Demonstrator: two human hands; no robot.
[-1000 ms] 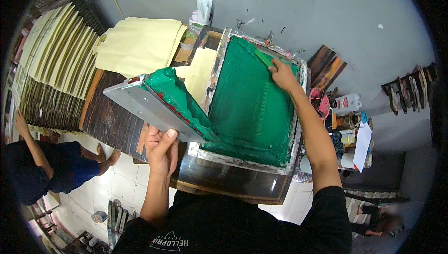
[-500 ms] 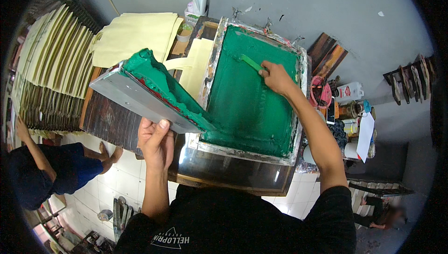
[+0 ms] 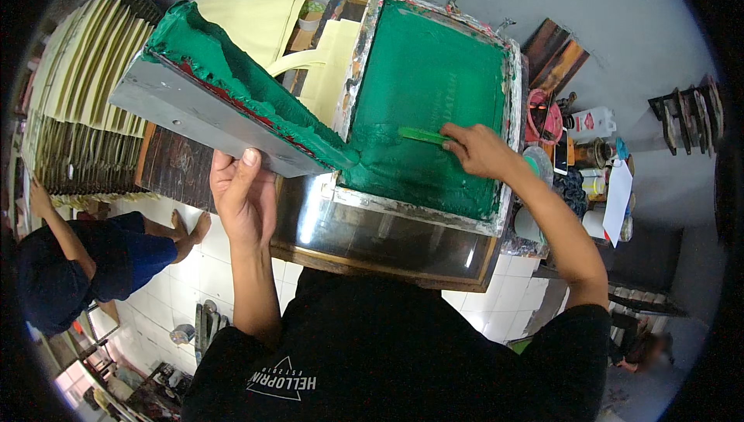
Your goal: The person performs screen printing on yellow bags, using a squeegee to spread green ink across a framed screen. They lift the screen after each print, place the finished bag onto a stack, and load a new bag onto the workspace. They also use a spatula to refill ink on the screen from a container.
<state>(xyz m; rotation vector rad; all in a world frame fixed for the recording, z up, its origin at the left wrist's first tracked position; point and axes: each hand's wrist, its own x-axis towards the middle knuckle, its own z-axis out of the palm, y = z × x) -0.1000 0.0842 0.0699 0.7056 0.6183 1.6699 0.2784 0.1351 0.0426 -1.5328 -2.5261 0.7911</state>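
Note:
In my left hand (image 3: 244, 197) is a wide metal-handled squeegee (image 3: 205, 116), pinched between thumb and fingers at its lower edge. Thick green ink (image 3: 225, 54) coats its blade side. The squeegee slants, its right end over the near left corner of a framed printing screen (image 3: 349, 104). Green ink is spread across the screen's mesh, and faint lettering shows through. My right hand (image 3: 480, 151) is closed on a narrow green scraper (image 3: 421, 135), whose flat end lies against the ink around the middle of the screen.
Pale yellow cloth bags (image 3: 248, 19) lie left of the screen; many more hang on a rack (image 3: 89, 73). A phone (image 3: 559, 156), a pink container (image 3: 544, 118) and jars crowd the right side. Another person (image 3: 70, 263) stands at the left, and one is at the far lower right.
My right hand has drawn the scraper nearer across the screen. My left hand has raised the squeegee's left end a little. The whole view has shifted slightly.

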